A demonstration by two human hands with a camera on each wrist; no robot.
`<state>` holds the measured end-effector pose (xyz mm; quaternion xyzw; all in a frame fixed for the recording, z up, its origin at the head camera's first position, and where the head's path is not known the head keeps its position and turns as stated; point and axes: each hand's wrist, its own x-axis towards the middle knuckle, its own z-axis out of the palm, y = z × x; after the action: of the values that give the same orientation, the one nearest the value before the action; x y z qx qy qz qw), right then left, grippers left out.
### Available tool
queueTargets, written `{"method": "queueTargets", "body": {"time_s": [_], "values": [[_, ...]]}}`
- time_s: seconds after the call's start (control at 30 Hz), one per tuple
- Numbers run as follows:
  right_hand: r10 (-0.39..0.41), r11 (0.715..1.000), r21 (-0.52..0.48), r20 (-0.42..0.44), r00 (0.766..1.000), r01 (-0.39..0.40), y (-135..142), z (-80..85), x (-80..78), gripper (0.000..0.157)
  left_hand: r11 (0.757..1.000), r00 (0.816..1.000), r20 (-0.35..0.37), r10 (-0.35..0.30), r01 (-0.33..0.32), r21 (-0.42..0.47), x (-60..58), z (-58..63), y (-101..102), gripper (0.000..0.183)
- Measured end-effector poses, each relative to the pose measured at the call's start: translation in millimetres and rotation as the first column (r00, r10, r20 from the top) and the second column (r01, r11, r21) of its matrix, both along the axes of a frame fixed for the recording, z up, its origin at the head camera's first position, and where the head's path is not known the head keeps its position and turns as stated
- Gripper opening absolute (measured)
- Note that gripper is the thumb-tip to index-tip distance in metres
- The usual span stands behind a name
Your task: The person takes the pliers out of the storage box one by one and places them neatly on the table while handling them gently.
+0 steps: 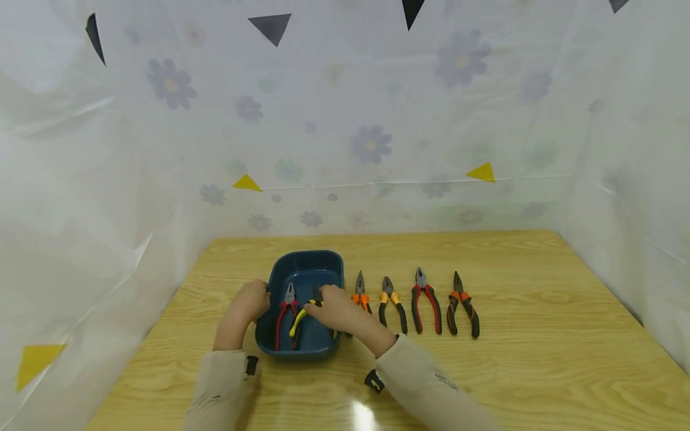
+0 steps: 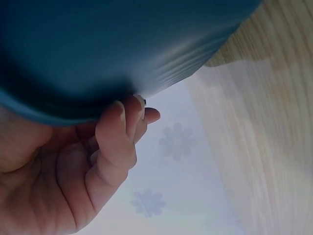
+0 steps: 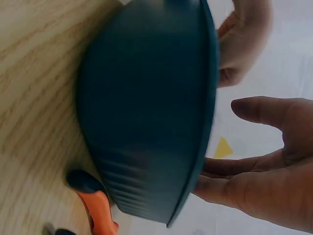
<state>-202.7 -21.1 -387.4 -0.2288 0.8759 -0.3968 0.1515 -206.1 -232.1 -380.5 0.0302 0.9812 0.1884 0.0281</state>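
Note:
A dark blue plastic basin (image 1: 293, 355) stands on the table, left of centre. My left hand (image 1: 252, 302) grips its left rim; in the left wrist view the curled fingers (image 2: 115, 137) lie against the basin's outer wall. Inside lie red-handled pliers (image 1: 290, 294) and yellow-handled pliers (image 1: 297, 322). My right hand (image 1: 342, 308) reaches over the right rim, just above the yellow-handled pliers. In the right wrist view its thumb (image 3: 259, 108) stands apart from the straight fingers, whose tips are hidden behind the basin's rim.
Right of the basin several pliers lie in a row, jaws pointing away: orange-handled pliers (image 1: 360, 284), yellow-and-black pliers (image 1: 387, 286), red-and-black pliers (image 1: 421, 281) and orange-and-black pliers (image 1: 458, 284). A pale flowered sheet (image 1: 334, 120) hangs behind and beside the wooden table (image 1: 539, 335).

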Motion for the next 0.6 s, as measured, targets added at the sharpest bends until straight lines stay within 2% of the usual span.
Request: {"method": "queueTargets", "body": {"time_s": [0.07, 0.2, 0.37, 0.5, 0.6], "values": [[0.002, 0.998, 0.055, -0.006, 1.0, -0.002, -7.6, -3.6, 0.7, 0.037, 1.0, 1.0, 0.016, 0.0, 0.0, 0.003, 0.0, 0.7, -0.2, 0.02], [-0.003, 0.978, 0.206, -0.048, 0.999, 0.013, -23.5, -8.8, 1.8, 0.049, 1.0, 0.999, 0.039, 0.001, -0.001, 0.016, -0.7, 1.4, -0.8, 0.021], [-0.056, 0.912, 0.397, -0.133, 0.99, 0.105, -40.4, -12.9, 1.2, 0.053, 0.997, 0.998, 0.056, 0.007, -0.012, 0.081, -2.8, 1.0, -3.4, 0.03], [-0.089, 0.864, 0.477, -0.17, 0.981, 0.161, -48.0, -17.1, 0.4, 0.057, 0.984, 0.995, 0.101, 0.011, -0.029, 0.174, -3.4, -0.2, -8.6, 0.034], [-0.082, 0.846, 0.505, -0.191, 0.978, 0.17, -50.6, -18.4, -1.1, 0.056, 0.972, 0.993, 0.12, 0.011, -0.039, 0.232, -4.7, -2.3, -15.1, 0.031]]}}
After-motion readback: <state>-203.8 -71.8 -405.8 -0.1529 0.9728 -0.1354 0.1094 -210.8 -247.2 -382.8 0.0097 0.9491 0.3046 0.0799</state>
